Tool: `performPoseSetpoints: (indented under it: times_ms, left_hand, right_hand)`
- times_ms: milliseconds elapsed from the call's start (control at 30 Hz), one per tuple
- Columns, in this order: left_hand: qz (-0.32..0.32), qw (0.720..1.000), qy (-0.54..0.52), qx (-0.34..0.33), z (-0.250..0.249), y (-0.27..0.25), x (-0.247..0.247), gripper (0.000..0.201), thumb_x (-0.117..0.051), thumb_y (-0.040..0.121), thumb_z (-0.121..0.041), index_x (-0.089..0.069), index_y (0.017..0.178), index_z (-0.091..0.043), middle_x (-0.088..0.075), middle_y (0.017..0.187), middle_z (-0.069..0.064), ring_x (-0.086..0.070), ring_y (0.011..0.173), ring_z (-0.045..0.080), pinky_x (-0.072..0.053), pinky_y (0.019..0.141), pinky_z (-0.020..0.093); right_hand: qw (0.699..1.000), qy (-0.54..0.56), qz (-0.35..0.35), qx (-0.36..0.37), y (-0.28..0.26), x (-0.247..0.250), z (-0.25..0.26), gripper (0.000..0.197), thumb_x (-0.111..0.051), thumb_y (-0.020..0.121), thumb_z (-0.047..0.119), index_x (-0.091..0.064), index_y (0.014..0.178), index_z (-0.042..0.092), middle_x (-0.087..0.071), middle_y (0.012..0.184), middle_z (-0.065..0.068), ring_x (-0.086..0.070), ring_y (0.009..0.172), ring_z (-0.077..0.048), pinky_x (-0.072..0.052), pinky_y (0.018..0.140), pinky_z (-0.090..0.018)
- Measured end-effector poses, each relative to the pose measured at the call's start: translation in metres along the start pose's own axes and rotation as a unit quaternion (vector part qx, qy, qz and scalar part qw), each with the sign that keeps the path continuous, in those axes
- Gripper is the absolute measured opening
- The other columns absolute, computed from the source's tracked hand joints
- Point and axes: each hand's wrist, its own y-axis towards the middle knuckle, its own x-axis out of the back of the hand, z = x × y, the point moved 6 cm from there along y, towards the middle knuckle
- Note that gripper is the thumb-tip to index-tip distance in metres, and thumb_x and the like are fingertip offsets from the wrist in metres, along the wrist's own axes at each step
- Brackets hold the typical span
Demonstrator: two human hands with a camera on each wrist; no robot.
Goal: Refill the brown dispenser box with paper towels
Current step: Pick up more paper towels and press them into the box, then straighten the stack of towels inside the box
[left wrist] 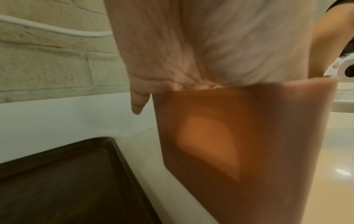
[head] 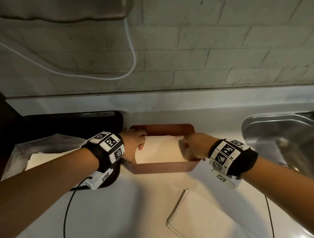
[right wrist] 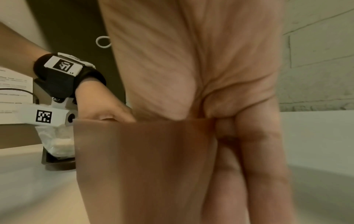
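The brown dispenser box [head: 163, 167] stands open-topped on the white counter, with a stack of paper towels [head: 160, 149] lying inside. My left hand [head: 137, 144] is at its left end, fingers curled over the rim onto the towels and thumb at the stack's end. In the left wrist view the end wall [left wrist: 249, 151] hides the fingertips, and one finger [left wrist: 138, 104] hangs outside. My right hand [head: 192, 146] is at the right end. In the right wrist view its fingers [right wrist: 258, 151] curl down outside the box wall [right wrist: 143, 166].
A clear bag of more towels [head: 42, 152] lies on a black tray [head: 96, 116] to the left. A flat white stack of folded sheets [head: 197, 215] lies on the counter in front. A steel sink [head: 285, 137] is at the right. A white cable [head: 132, 51] hangs on the brick wall.
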Motion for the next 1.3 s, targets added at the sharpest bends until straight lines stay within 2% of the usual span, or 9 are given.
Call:
performPoseSetpoints:
  times_ms: [200,333,500,700,933,1067,1167,1233,1300]
  left_hand:
    - [0.049,0.998,0.019,0.028,0.001,0.003,-0.003,0.031,-0.07,0.064,-0.034,-0.045,0.08,-0.026,-0.044,0.101,-0.004,-0.039,0.107,0.021,-0.04,0.094,0.044]
    - [0.059,0.996,0.047,0.038,0.0,0.004,-0.005,0.029,-0.067,0.068,-0.037,-0.047,0.084,-0.023,-0.047,0.11,0.002,-0.037,0.108,0.023,-0.039,0.096,0.045]
    - [0.044,0.998,0.041,0.026,0.002,0.006,-0.006,0.042,-0.068,0.067,-0.04,-0.052,0.099,-0.02,-0.043,0.12,0.002,-0.036,0.113,0.025,-0.039,0.094,0.041]
    - [0.006,0.998,-0.057,0.002,0.005,0.006,-0.007,0.04,-0.068,0.068,-0.046,-0.05,0.097,-0.025,-0.032,0.134,-0.001,-0.03,0.122,0.027,-0.035,0.1,0.041]
    - [0.015,0.999,-0.002,0.035,0.005,0.011,-0.009,0.035,-0.069,0.067,-0.039,-0.056,0.096,-0.025,-0.044,0.12,0.0,-0.038,0.112,0.024,-0.036,0.094,0.035]
    - [-0.08,0.996,-0.049,0.012,0.003,-0.008,0.014,0.03,-0.067,0.073,-0.031,-0.061,0.1,-0.02,-0.048,0.123,0.002,-0.044,0.115,0.026,-0.036,0.094,0.032]
    - [-0.222,0.96,-0.171,-0.003,0.001,-0.046,0.035,0.019,-0.067,0.076,-0.02,-0.064,0.094,-0.014,-0.057,0.11,0.007,-0.053,0.104,0.027,-0.038,0.088,0.03]
    - [-0.288,0.924,-0.252,-0.001,-0.001,-0.081,0.033,0.016,-0.068,0.077,-0.017,-0.064,0.093,-0.017,-0.06,0.105,0.005,-0.055,0.099,0.022,-0.043,0.09,0.035]
    - [-0.29,0.904,-0.315,0.007,-0.012,-0.119,0.016,0.012,-0.064,0.08,-0.023,-0.062,0.09,-0.029,-0.06,0.099,-0.006,-0.057,0.094,0.012,-0.046,0.087,0.031]
  right_hand:
    - [0.997,-0.068,-0.007,0.029,-0.001,-0.001,-0.001,0.028,-0.052,0.087,0.018,-0.058,0.114,0.013,-0.062,0.11,-0.011,-0.059,0.098,-0.03,-0.045,0.078,-0.035]
    - [0.991,-0.128,-0.033,0.025,-0.007,0.012,-0.004,0.016,-0.062,0.071,0.019,-0.067,0.085,0.015,-0.067,0.091,-0.002,-0.061,0.08,-0.022,-0.048,0.067,-0.027]
    - [0.977,-0.205,-0.044,0.045,-0.008,0.01,0.009,0.019,-0.051,0.087,0.014,-0.063,0.099,0.006,-0.067,0.103,-0.01,-0.062,0.094,-0.028,-0.044,0.07,-0.03]
    - [0.977,-0.206,-0.051,0.035,0.0,0.001,0.009,0.019,-0.049,0.087,0.009,-0.063,0.1,0.006,-0.066,0.103,-0.011,-0.062,0.094,-0.03,-0.048,0.074,-0.033]
    - [0.982,-0.171,-0.062,0.051,-0.003,0.007,0.004,0.023,-0.054,0.084,0.014,-0.063,0.105,0.01,-0.067,0.106,-0.009,-0.062,0.096,-0.028,-0.048,0.077,-0.032]
    - [0.981,-0.044,-0.176,0.062,-0.052,0.033,-0.007,0.025,-0.055,0.087,0.031,-0.063,0.108,0.02,-0.066,0.11,-0.002,-0.061,0.097,-0.024,-0.048,0.08,-0.033]
    - [0.962,0.076,-0.263,0.026,-0.102,0.023,-0.025,0.02,-0.06,0.085,0.039,-0.063,0.097,0.023,-0.069,0.096,0.004,-0.059,0.075,-0.015,-0.045,0.065,-0.026]
    - [0.977,0.1,-0.19,-0.012,-0.119,-0.015,-0.036,0.031,-0.063,0.08,0.048,-0.062,0.1,0.024,-0.067,0.095,0.008,-0.057,0.075,-0.011,-0.043,0.065,-0.024]
    - [0.989,0.123,-0.07,-0.051,-0.13,-0.066,-0.043,0.055,-0.066,0.071,0.059,-0.056,0.113,0.025,-0.064,0.108,0.008,-0.057,0.087,-0.01,-0.044,0.076,-0.023]
